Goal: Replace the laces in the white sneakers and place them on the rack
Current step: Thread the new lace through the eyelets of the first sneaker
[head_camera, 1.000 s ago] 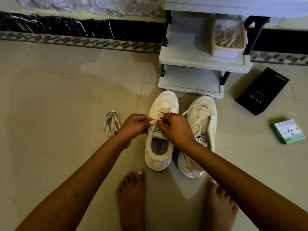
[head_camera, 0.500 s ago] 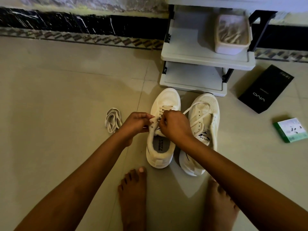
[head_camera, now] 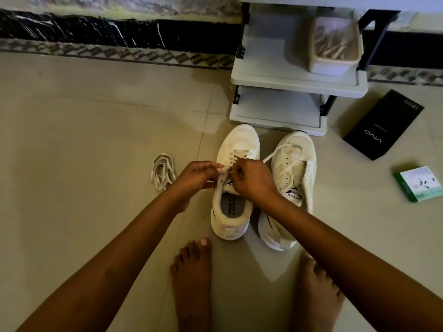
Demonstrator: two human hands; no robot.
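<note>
A: While both hands work at the eyelets, what do we see changed over the last second?

B: Little. The left hand (head_camera: 200, 174) and right hand (head_camera: 251, 179) have stayed pinched on the lace (head_camera: 236, 156) of the left sneaker (head_camera: 236, 188), fingers curled close, nearly touching. We judge threading continues in the upper eyelets; this shoe is unfinished.

A: And orientation?

B: Its long axis runs away from us, toe beyond the grip toward the rack (head_camera: 297, 80), heel nearest us. The right sneaker (head_camera: 291, 185) lies parallel, just right of the grip, loosely laced. Spare laces (head_camera: 161, 171) lie left of it on the floor.
</note>
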